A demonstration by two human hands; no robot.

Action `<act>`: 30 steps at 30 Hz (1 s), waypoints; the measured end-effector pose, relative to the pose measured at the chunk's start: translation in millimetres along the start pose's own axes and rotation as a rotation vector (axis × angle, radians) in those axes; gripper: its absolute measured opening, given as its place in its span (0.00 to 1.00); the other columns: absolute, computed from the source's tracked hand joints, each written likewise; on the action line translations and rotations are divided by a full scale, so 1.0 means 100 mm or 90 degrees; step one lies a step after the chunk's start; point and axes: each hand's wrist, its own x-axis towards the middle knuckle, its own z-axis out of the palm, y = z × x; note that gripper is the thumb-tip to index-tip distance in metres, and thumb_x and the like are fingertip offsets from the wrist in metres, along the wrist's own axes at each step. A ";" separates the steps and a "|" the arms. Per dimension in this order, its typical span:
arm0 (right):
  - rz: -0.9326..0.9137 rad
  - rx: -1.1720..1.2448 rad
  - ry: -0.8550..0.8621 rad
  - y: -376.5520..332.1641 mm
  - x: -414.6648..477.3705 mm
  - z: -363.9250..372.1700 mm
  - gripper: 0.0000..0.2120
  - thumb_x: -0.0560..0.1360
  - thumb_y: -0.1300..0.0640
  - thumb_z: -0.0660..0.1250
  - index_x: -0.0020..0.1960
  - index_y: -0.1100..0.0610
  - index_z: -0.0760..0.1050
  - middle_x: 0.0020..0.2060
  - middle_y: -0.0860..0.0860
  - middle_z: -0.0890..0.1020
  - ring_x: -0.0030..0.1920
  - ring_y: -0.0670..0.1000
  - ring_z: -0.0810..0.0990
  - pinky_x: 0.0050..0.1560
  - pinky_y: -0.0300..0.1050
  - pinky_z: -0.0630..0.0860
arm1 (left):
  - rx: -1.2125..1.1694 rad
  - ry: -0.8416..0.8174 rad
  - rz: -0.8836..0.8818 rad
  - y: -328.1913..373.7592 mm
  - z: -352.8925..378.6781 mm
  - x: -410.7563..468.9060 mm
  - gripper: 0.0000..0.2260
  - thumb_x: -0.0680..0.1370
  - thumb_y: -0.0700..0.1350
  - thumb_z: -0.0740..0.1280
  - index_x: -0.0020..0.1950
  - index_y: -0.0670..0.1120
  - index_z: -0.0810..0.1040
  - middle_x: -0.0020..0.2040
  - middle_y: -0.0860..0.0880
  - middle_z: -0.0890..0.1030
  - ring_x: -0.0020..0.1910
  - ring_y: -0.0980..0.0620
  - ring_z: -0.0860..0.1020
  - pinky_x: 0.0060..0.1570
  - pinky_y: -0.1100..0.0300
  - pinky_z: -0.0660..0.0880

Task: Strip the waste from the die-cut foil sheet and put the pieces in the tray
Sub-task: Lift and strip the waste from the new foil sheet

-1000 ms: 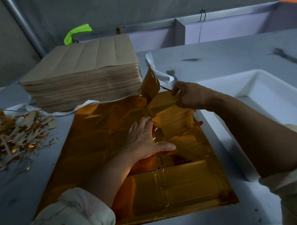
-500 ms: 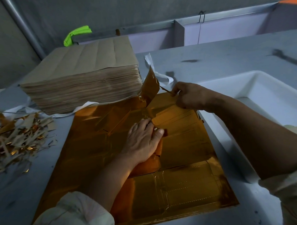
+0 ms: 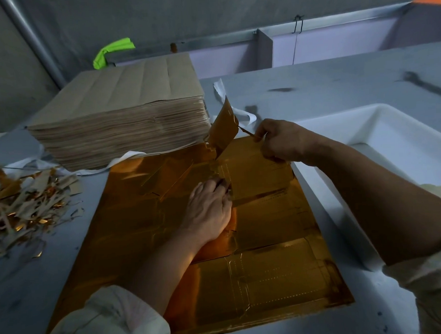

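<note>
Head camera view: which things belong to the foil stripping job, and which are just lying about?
In the job: gold foil sheet, pressed by the left grip; foil piece, held in the right grip; white tray; scrap pile.
Lying about: brown sheet stack; white strap; neon-green strip.

Single head-worn wide-angle view: we look forward and down, close over the tabletop (image 3: 337,86), both forearms entering from below.
</note>
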 end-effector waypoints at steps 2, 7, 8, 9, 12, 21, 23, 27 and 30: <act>-0.002 -0.001 -0.006 0.01 0.01 0.01 0.13 0.75 0.64 0.64 0.56 0.50 0.71 0.45 0.51 0.77 0.43 0.50 0.77 0.35 0.39 0.72 | -0.006 -0.002 0.000 0.02 -0.03 -0.01 0.19 0.84 0.51 0.49 0.74 0.51 0.66 0.71 0.50 0.66 0.73 0.54 0.62 0.77 0.53 0.50; -0.001 0.006 -0.009 0.03 0.02 0.01 0.13 0.75 0.64 0.64 0.55 0.50 0.71 0.47 0.53 0.78 0.45 0.51 0.79 0.39 0.42 0.77 | -0.054 -0.011 -0.029 0.06 -0.07 0.01 0.16 0.84 0.52 0.52 0.69 0.52 0.69 0.68 0.51 0.69 0.70 0.53 0.65 0.76 0.51 0.55; 0.000 0.010 -0.010 0.03 0.02 0.01 0.13 0.75 0.64 0.64 0.55 0.50 0.71 0.47 0.52 0.78 0.45 0.51 0.79 0.40 0.42 0.78 | -0.088 -0.009 -0.042 0.05 -0.07 0.01 0.15 0.84 0.53 0.54 0.68 0.52 0.69 0.66 0.52 0.69 0.68 0.53 0.66 0.74 0.51 0.58; 0.001 0.012 -0.011 0.03 0.02 0.01 0.13 0.75 0.64 0.64 0.55 0.50 0.71 0.47 0.52 0.78 0.45 0.51 0.79 0.40 0.42 0.77 | -0.129 -0.006 -0.056 0.05 -0.08 0.01 0.14 0.83 0.55 0.55 0.67 0.53 0.70 0.65 0.53 0.69 0.67 0.53 0.67 0.72 0.52 0.62; -0.004 0.016 -0.016 0.03 0.02 0.02 0.15 0.74 0.66 0.63 0.57 0.51 0.71 0.46 0.52 0.77 0.44 0.51 0.77 0.37 0.42 0.74 | -0.226 -0.012 -0.088 0.03 -0.08 -0.03 0.19 0.79 0.62 0.61 0.67 0.56 0.70 0.70 0.55 0.62 0.67 0.52 0.66 0.66 0.52 0.67; 0.012 0.016 -0.034 0.07 0.06 0.03 0.17 0.75 0.66 0.61 0.57 0.47 0.69 0.49 0.52 0.77 0.47 0.51 0.78 0.42 0.43 0.77 | -0.542 0.115 -0.157 -0.02 -0.16 -0.09 0.13 0.80 0.37 0.64 0.49 0.57 0.76 0.65 0.56 0.70 0.58 0.56 0.73 0.37 0.73 0.74; 0.014 0.018 -0.039 0.07 0.07 0.04 0.17 0.75 0.66 0.62 0.56 0.46 0.69 0.50 0.51 0.77 0.47 0.51 0.78 0.42 0.43 0.77 | -0.632 0.127 -0.174 -0.02 -0.19 -0.10 0.13 0.79 0.34 0.61 0.51 0.51 0.79 0.61 0.51 0.74 0.58 0.51 0.76 0.40 0.69 0.77; 0.021 0.052 -0.068 0.09 0.05 0.07 0.17 0.76 0.66 0.63 0.57 0.46 0.69 0.52 0.52 0.77 0.50 0.53 0.79 0.47 0.46 0.80 | -0.736 0.113 -0.204 0.01 -0.23 -0.09 0.11 0.80 0.42 0.60 0.55 0.35 0.77 0.56 0.36 0.78 0.54 0.38 0.79 0.49 0.49 0.79; 0.024 0.059 -0.093 0.09 0.04 0.08 0.16 0.76 0.65 0.65 0.58 0.48 0.70 0.53 0.54 0.77 0.52 0.55 0.79 0.53 0.51 0.81 | -0.709 0.113 -0.205 0.04 -0.24 -0.09 0.16 0.81 0.47 0.62 0.53 0.33 0.77 0.51 0.31 0.79 0.52 0.34 0.78 0.48 0.52 0.75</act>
